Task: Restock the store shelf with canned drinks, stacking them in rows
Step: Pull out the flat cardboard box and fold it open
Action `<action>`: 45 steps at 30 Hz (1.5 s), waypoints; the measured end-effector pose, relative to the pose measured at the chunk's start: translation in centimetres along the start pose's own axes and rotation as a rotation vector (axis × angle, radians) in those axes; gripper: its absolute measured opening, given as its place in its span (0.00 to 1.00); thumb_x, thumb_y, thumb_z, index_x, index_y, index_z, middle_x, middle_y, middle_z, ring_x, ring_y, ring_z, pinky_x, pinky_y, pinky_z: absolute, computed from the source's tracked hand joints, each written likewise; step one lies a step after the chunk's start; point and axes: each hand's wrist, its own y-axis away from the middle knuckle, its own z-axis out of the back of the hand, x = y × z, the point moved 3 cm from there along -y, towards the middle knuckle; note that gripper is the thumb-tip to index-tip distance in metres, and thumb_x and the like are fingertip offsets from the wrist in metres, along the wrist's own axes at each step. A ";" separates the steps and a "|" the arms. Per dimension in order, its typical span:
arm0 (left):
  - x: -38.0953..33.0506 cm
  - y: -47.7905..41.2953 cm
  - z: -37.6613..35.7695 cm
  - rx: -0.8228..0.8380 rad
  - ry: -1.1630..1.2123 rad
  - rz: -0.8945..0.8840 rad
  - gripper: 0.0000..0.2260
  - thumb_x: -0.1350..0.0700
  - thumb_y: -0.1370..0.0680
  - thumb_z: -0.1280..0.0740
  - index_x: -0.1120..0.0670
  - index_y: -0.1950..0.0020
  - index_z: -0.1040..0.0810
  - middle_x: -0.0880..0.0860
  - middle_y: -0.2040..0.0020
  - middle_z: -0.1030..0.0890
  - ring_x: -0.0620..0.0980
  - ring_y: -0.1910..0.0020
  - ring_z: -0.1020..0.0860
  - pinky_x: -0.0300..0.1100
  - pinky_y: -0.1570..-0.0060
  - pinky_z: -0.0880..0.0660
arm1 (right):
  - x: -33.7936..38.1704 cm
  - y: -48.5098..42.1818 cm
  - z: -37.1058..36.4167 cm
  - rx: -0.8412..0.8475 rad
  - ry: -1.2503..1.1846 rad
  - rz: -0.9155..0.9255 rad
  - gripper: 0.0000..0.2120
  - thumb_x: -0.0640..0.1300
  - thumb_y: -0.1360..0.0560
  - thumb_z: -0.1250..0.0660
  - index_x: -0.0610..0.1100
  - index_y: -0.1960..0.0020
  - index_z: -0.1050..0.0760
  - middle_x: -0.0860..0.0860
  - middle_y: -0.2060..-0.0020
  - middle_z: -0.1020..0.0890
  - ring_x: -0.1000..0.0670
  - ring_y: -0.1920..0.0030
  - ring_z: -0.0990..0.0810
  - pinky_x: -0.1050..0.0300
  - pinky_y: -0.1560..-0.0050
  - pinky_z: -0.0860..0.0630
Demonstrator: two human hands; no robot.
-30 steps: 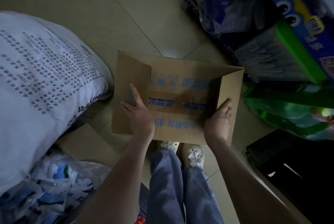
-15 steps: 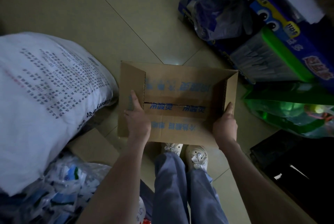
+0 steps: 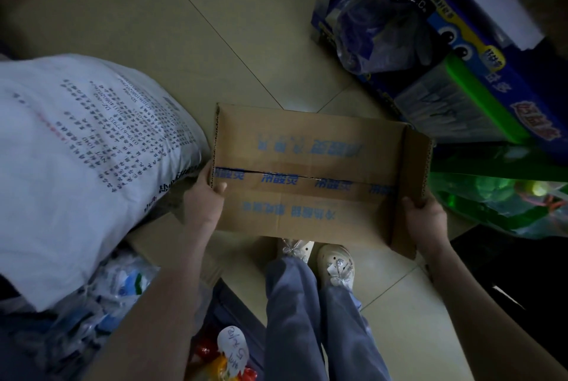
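A brown cardboard box [image 3: 307, 165] is held in the air over the tiled floor [image 3: 184, 27], just above the person's pale shoes [image 3: 336, 264]. Its broad face is turned up to the camera, with faded blue lettering in rows and a blue-taped seam, slightly split, running across the middle. The perforated left edge and the narrow right side wall both show. The left hand [image 3: 203, 202] grips the left edge, thumb lying on the face. The right hand [image 3: 425, 214] is curled round the right wall's lower edge. A white printed sack [image 3: 76, 150] lies just beside the box on the left, and a blue package [image 3: 461, 27] and green bags [image 3: 491, 196] are on the right.
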 end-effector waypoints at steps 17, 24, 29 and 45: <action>1.9 -1.1 2.8 -0.165 0.173 0.151 0.29 0.40 0.30 0.29 0.64 0.44 0.22 0.62 0.48 0.18 0.60 0.47 0.20 0.49 0.46 0.24 | -0.8 -1.3 2.5 -0.044 -0.225 -0.323 0.25 0.49 0.29 0.27 0.37 0.39 0.27 0.42 0.50 0.21 0.42 0.52 0.21 0.47 0.50 0.24; 3.0 -2.9 5.4 0.035 0.113 0.181 0.21 0.55 0.27 0.28 0.67 0.40 0.24 0.64 0.44 0.21 0.61 0.44 0.22 0.45 0.51 0.31 | -0.6 -1.4 3.3 0.099 -0.237 -0.281 0.19 0.41 0.27 0.29 0.37 0.39 0.27 0.41 0.47 0.20 0.42 0.51 0.21 0.47 0.50 0.24; 2.2 -1.5 5.2 0.015 0.037 0.177 0.18 0.52 0.25 0.29 0.67 0.48 0.21 0.65 0.52 0.19 0.61 0.52 0.21 0.49 0.54 0.27 | 0.0 -0.7 3.8 0.057 -0.105 -0.226 0.11 0.37 0.25 0.33 0.36 0.44 0.27 0.42 0.53 0.22 0.43 0.53 0.22 0.51 0.53 0.25; -1.0 6.7 12.7 -0.064 0.000 0.123 0.15 0.54 0.24 0.32 0.62 0.65 0.27 0.60 0.64 0.24 0.55 0.63 0.26 0.47 0.58 0.29 | 1.9 5.8 10.7 0.049 -0.026 -0.118 0.06 0.36 0.27 0.31 0.39 0.50 0.24 0.41 0.55 0.20 0.41 0.55 0.19 0.45 0.50 0.20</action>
